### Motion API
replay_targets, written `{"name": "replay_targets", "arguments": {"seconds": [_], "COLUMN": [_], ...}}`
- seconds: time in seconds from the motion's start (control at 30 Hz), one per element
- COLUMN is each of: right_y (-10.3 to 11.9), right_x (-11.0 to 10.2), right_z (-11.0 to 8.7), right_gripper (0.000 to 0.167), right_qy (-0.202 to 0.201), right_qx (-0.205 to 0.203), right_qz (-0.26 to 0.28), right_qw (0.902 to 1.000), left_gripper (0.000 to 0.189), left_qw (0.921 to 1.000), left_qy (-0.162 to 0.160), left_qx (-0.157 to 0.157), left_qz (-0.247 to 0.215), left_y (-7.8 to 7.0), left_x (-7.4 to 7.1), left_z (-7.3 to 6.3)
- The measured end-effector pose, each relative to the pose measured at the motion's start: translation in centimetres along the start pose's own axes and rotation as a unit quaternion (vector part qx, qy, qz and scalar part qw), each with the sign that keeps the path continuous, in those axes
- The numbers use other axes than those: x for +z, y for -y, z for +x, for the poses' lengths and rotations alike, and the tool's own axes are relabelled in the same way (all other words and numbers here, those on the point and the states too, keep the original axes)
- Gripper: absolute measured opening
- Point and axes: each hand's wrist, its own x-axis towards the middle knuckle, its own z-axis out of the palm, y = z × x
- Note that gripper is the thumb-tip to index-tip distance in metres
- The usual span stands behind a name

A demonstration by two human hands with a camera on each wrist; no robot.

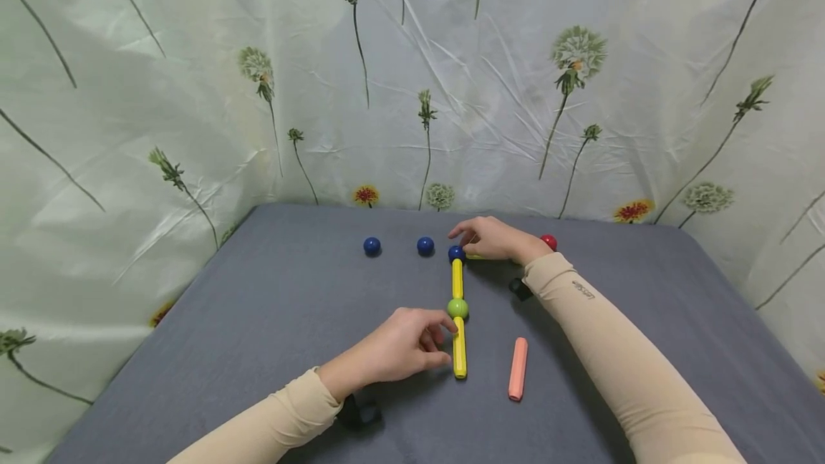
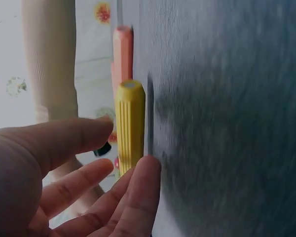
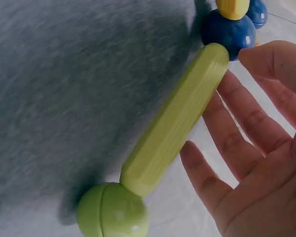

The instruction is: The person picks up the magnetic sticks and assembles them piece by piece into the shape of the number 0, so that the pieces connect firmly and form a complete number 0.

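Two yellow rods run in a line on the table, the near one (image 1: 460, 353) and the far one (image 1: 457, 278), joined by a green ball (image 1: 457, 308). A blue ball (image 1: 456, 254) caps the far end. From it a yellow-green rod (image 3: 175, 121) extends right to another green ball (image 3: 113, 212), which the right hand hides in the head view. My left hand (image 1: 406, 349) is beside the near rod, fingers loosely bent and thumb apart from it. My right hand (image 1: 493, 238) hovers along the yellow-green rod, fingers relaxed, thumb tip right at the blue ball.
Two loose blue balls, one (image 1: 372, 246) farther left and one (image 1: 425, 246) nearer the line, lie at the back. A salmon-pink rod (image 1: 518, 369) lies right of the near yellow rod. A red ball (image 1: 549, 242) shows behind the right wrist. A flowered curtain (image 1: 412, 77) hangs behind the grey table (image 1: 309, 292).
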Motion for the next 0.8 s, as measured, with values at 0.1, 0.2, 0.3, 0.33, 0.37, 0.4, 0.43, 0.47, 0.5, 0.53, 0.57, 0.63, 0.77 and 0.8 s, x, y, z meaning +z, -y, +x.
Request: {"name": "replay_targets", "arguments": {"seconds": [0.1,0.2,0.3,0.33,0.37,0.4,0.43,0.47,0.5,0.53,0.57,0.63,0.77,0.8], "right_y": [0.3,0.6,1.0,1.2,1.4,1.5,1.7,1.9,2.1,2.3,2.4,2.6,2.7,2.7], "right_x": [0.0,-0.1,-0.1,-0.1,-0.1,-0.1,-0.1,-0.1,0.0,0.0,0.1,0.3,0.8,0.9], "right_z": [0.5,0.9,1.4,1.5,1.7,1.8,2.0,2.1,2.2,2.4,2.5,2.8,3.5,3.7], "right_gripper": [0.043,0.041,0.037,0.036,0.036,0.036,0.036,0.036,0.036,0.037,0.037,0.038,0.041,0.042], "right_qy": [0.000,-0.002,-0.006,-0.007,-0.008,-0.008,-0.007,-0.007,-0.006,-0.005,-0.004,-0.001,0.006,0.008], "right_qx": [-0.001,-0.003,-0.006,-0.009,-0.011,-0.013,-0.014,-0.017,-0.019,-0.020,-0.019,-0.015,-0.009,-0.007], "right_qz": [-0.001,-0.007,-0.013,-0.015,-0.016,-0.016,-0.017,-0.019,-0.019,-0.019,-0.017,-0.013,-0.008,-0.007], "right_qw": [1.0000,1.0000,0.9999,0.9998,0.9998,0.9998,0.9997,0.9997,0.9996,0.9996,0.9997,0.9998,0.9999,0.9999], "left_gripper": [0.034,0.041,0.047,0.048,0.050,0.050,0.050,0.049,0.048,0.047,0.046,0.044,0.044,0.045], "left_qw": [0.9997,0.9988,0.9969,0.9961,0.9950,0.9941,0.9931,0.9928,0.9924,0.9925,0.9929,0.9938,0.9944,0.9940], "left_qy": [0.025,0.046,0.070,0.076,0.080,0.084,0.084,0.085,0.084,0.084,0.085,0.084,0.071,0.067], "left_qx": [0.001,0.010,0.022,0.028,0.037,0.045,0.055,0.058,0.061,0.059,0.055,0.046,0.062,0.073], "left_qz": [-0.001,0.012,0.029,0.036,0.046,0.053,0.060,0.063,0.066,0.065,0.064,0.057,0.048,0.048], "left_y": [-0.1,0.0,0.4,0.5,0.9,1.3,1.8,2.0,2.1,2.1,2.0,1.7,3.2,3.8], "left_x": [0.3,0.4,0.5,0.5,0.5,0.6,0.8,0.8,0.8,0.8,0.8,0.8,1.5,1.7], "left_z": [-0.3,-0.4,-0.5,-0.5,-0.4,-0.4,-0.3,-0.3,-0.3,-0.3,-0.3,-0.4,0.0,0.1]}}
